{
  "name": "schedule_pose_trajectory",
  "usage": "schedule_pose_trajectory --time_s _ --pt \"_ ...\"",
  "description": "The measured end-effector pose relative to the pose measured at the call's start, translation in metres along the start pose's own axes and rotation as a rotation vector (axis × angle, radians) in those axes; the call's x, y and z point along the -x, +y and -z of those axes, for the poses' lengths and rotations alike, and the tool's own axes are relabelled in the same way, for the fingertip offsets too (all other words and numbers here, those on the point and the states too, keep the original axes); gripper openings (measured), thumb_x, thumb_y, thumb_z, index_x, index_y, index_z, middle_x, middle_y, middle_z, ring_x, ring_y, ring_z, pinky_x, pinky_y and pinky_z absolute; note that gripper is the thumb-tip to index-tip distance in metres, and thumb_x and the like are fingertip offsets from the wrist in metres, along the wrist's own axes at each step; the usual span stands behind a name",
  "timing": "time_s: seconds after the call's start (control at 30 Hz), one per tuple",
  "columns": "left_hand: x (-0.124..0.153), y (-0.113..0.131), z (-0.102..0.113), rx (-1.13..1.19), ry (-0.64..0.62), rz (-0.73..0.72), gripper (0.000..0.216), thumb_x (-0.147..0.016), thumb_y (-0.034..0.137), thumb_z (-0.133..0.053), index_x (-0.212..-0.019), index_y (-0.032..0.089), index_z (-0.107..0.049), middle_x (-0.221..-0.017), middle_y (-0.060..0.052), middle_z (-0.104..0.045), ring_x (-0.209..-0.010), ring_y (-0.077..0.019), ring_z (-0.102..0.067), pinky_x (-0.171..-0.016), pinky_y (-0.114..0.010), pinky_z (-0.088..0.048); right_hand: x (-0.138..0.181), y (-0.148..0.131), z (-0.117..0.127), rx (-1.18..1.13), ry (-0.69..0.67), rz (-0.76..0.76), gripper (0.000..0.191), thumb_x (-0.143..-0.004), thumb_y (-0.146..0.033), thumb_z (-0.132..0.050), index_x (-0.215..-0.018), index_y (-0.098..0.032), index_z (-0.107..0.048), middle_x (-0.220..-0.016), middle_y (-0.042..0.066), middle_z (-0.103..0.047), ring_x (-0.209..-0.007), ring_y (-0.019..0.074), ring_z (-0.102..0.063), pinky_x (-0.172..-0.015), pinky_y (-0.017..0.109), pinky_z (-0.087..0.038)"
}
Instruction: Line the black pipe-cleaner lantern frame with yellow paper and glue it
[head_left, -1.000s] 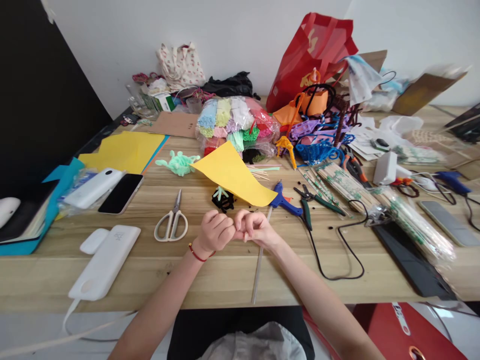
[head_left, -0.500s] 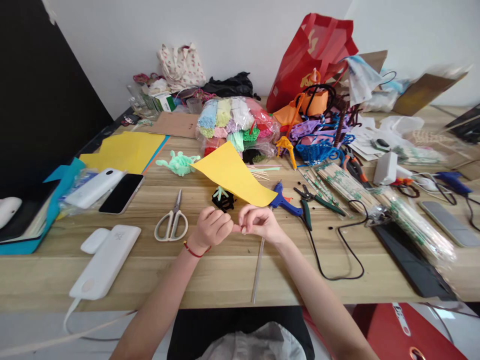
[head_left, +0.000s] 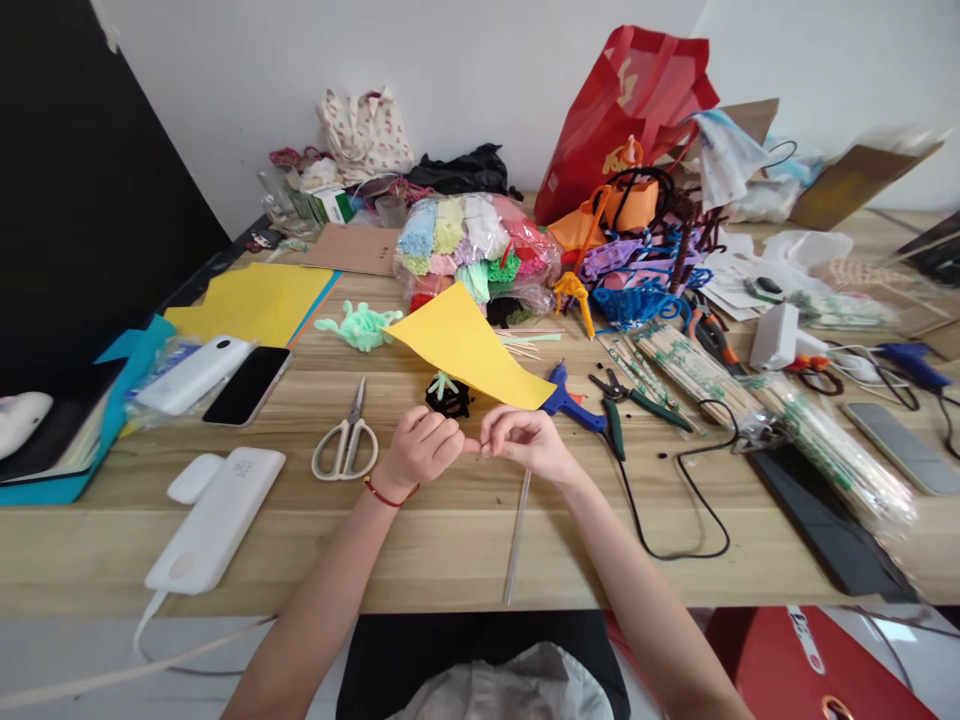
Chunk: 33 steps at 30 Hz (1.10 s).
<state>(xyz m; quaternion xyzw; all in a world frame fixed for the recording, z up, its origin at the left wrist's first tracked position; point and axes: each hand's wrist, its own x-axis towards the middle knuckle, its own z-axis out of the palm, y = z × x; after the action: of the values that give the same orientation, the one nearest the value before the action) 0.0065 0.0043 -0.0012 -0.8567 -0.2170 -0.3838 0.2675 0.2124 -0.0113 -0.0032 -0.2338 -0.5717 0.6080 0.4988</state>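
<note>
My left hand [head_left: 426, 447] is curled into a fist above the table, one finger stretched toward the right. At that fingertip, my right hand [head_left: 525, 442] makes a pinch. Whatever either hand may hold is too small or hidden. Just beyond them a yellow sheet [head_left: 472, 345] rises at a tilt, partly over a black piece with pale green strands [head_left: 448, 396]. A blue glue gun [head_left: 564, 400] lies by the sheet's right corner. White-handled scissors [head_left: 346, 445] rest left of my left hand. Below my right hand lies a thin clear stick [head_left: 517, 545].
Green-handled pliers [head_left: 616, 405] and a black cord [head_left: 686, 480] lie to the right, with bagged sticks [head_left: 832, 445] beyond. A phone [head_left: 247, 385] and white power bank [head_left: 217, 520] are left. Mint fuzzy stems [head_left: 361, 326] and bagged colourful stems [head_left: 472, 240] sit farther back.
The hands stay joined at the fingertips, with only a slight shift of the fingers. The whole view has moved a little. Things on the table keep their places.
</note>
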Motion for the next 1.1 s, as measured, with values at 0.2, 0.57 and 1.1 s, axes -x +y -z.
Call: schedule_pose_trajectory --time_s 0.2,0.57,1.1 --pt "0.000 0.000 0.000 0.004 -0.014 0.002 0.029 -0.101 0.026 -0.056 -0.073 0.020 -0.053 -0.070 0.001 -0.067 -0.065 -0.0144 -0.055 -0.074 -0.032 -0.041 0.001 -0.001 0.000 0.023 -0.001 -0.010 0.028 -0.080 -0.039 -0.083 -0.067 -0.018 -0.070 -0.089 0.008 -0.071 -0.082 0.0169 -0.069 -0.073 0.030 -0.059" --pt "0.007 -0.005 -0.012 0.049 0.010 0.176 0.017 -0.101 0.020 -0.054 -0.084 0.022 -0.055 -0.075 0.000 -0.069 -0.067 -0.0153 -0.059 -0.076 -0.032 -0.040 0.001 0.008 -0.006 0.230 0.332 0.085 0.037 -0.074 -0.045 -0.085 -0.089 -0.026 -0.057 -0.076 -0.002 -0.067 -0.062 0.0150 -0.064 -0.058 0.028 -0.054" --pt "0.031 -0.029 -0.029 0.430 0.094 0.906 0.026 -0.098 0.036 -0.055 -0.118 0.020 -0.053 -0.114 -0.012 -0.063 -0.102 -0.0224 -0.062 -0.096 -0.040 -0.045 -0.001 0.005 0.034 0.341 1.093 0.365 0.027 -0.089 -0.045 -0.064 -0.100 -0.025 -0.051 -0.093 0.000 -0.060 -0.090 0.0166 -0.062 -0.084 0.031 -0.050"
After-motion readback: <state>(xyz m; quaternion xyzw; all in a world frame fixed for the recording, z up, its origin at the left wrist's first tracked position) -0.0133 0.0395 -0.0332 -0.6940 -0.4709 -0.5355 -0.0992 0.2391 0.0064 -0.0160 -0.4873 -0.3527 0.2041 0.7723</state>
